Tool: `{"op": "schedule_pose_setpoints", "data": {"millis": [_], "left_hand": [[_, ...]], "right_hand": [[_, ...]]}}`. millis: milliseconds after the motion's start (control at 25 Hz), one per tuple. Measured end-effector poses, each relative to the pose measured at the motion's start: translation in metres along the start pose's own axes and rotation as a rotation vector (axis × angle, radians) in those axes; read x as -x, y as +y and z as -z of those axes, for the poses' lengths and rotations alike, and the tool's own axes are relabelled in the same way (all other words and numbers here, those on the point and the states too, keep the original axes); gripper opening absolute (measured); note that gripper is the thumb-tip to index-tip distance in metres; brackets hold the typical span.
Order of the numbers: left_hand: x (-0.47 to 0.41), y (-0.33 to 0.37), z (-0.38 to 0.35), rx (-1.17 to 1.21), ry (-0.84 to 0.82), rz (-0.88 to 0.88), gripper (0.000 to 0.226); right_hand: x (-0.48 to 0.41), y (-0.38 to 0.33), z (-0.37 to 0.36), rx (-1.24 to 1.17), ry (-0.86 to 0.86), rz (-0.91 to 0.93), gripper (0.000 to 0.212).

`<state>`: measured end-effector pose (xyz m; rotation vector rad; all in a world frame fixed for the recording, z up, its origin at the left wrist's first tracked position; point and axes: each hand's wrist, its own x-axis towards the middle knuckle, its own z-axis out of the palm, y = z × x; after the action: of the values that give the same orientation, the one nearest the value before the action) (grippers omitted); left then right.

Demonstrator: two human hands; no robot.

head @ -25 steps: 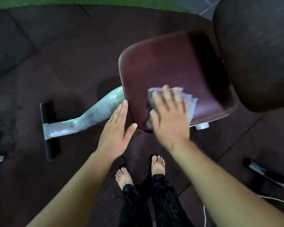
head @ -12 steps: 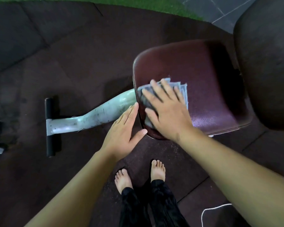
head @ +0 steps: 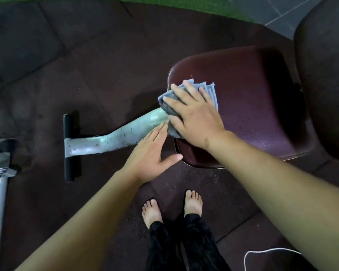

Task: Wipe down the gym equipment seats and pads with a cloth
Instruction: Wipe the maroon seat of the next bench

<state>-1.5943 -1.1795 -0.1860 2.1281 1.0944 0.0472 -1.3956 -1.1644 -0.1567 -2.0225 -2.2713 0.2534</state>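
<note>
step: wiping left edge of bench seat [head: 258,106], judged mid-task | right hand [head: 198,118] flat, fingers spread, pressed cloth onto seat | left hand [head: 151,155] open, just beside right, braced against seat's side | cloth [head: 210,90] lay under right fingers, draped over edge | next: likely sweep away from left hand across pad

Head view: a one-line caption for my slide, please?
Right hand presses grey cloth on maroon seat; left hand at its edge.

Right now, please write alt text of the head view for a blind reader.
The right hand presses a grey-blue cloth on the left edge of a maroon seat pad. The open left hand touches the pad's side, over a pale metal frame leg and dark floor.
</note>
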Motion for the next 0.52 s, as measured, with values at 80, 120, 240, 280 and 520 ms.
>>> {"op": "schedule_pose_setpoints", "data": {"millis": [80,120,240,280,520], "left_hand": [[0.0,0.0,0.002,0.007,-0.003,-0.009,0.099],[0.0,0.0,0.003,0.014,-0.006,-0.015,0.099],[0.001,0.001,0.002,0.013,0.009,-0.025,0.098],[0.001,0.001,0.002,0.018,0.013,-0.03,0.098],[0.004,0.002,0.002,-0.004,0.031,-0.054,0.094]], "right_hand": [[-0.032,0.019,0.008,0.01,-0.001,-0.036,0.054],[-0.056,0.031,0.012,0.012,0.001,-0.115,0.054],[-0.077,0.038,0.016,-0.017,0.004,-0.3,0.054],[-0.059,0.025,0.013,-0.008,0.031,-0.302,0.055],[0.07,0.008,0.003,-0.041,0.025,-0.136,0.057]]}}
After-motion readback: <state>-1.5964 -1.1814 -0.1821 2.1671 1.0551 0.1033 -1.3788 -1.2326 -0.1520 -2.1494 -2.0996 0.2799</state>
